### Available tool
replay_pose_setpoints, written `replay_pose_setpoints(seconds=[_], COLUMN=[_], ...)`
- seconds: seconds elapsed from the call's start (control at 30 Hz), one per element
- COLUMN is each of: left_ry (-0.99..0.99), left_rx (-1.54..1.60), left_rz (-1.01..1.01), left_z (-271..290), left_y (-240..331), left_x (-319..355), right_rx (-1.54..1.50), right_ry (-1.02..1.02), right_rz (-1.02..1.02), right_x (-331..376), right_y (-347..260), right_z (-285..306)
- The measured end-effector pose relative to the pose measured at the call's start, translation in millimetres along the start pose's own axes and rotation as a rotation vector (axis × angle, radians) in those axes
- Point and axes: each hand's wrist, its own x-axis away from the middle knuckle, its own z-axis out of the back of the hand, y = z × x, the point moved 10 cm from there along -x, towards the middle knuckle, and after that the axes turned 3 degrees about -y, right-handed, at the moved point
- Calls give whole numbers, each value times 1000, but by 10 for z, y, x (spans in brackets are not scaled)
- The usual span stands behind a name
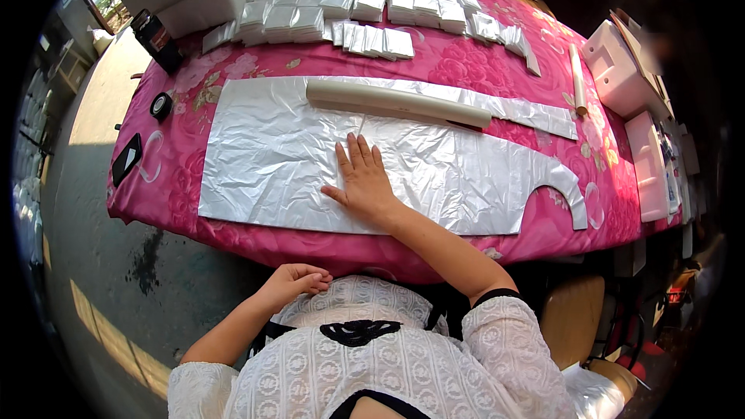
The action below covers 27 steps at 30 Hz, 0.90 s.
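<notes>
Two hands: both in shot, doing pretty different things. Clock directions below are read from the right one, 12 being straight away from the person.
Right hand (363,186): palm down, fingers spread wide, thumb out toward 9 o'clock. Pressed flat on the film, gripping nothing.
Left hand (291,287): down at 7 o'clock, off the bench and in front of the lap. Fingers loosely curled; no object shows, but can't tell if something's tucked inside.
Film: a silvery-white, crinkled plastic sheet (264,147) right under the right hand, long axis about 9 to 3, with a curved cutout at the 3 o'clock end.
Tube: a long beige-grey smooth cylinder (398,103) lying on the film, its middle between 12 and 1. Long axis roughly 9 to 3, the right end dipping a bit toward the person. The right hand is clearly the nearer one, fingertips just short of it, not touching. The left is well apart.
Packets: rows of flat, folded silvery packets (299,19) stacked at 12, well past the tube.
Edges: black round tape roll (161,105) at 10, black flat rectangular gadget (126,159) at 9, thin tan rod (578,77) and white foam box (613,54) at 2.
Surface: bench draped in pink rose-printed cloth (469,66).
</notes>
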Motion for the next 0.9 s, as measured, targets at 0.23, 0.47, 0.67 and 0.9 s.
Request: replay_pose_setpoints(seconds=[0.23,0.47,0.67,0.9], left_ry=[284,379,506,408], left_rx=[462,-544,-738,-742], left_rz=[-108,-369,-675,-728], left_z=[382,194,190,157], left_y=[-258,863,1611,1684], left_x=[19,306,322,93], right_rx=[-312,-261,-531,-943], right_ry=[-221,-268,-116,454], right_rz=[229,645,260,-560], right_x=[745,530,-406,-1464], right_y=[-1224,-1084,195,2782], right_z=[-419,200,1085,966])
